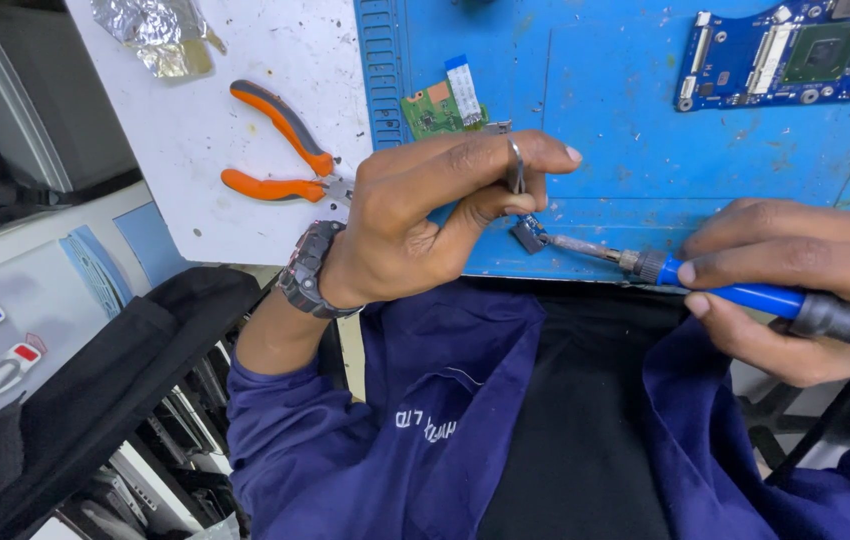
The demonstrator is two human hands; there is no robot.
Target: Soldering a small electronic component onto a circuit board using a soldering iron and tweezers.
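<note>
Blue-handled soldering iron point(745, 290), gripped in right hand point(795, 290), tips onto small metal connector point(528, 236) at blue mat's point(625, 150) near edge; left hand point(425, 215) pinches steel tweezers point(516, 170) on it. Steady contact, brief heat advisable.

We see a blue-handled soldering iron point(745, 292) lying near-horizontal, tip on a small metal part point(528, 236) at the blue mat's front edge; slim metal tweezers point(516, 172) upright, pinching that part
</note>
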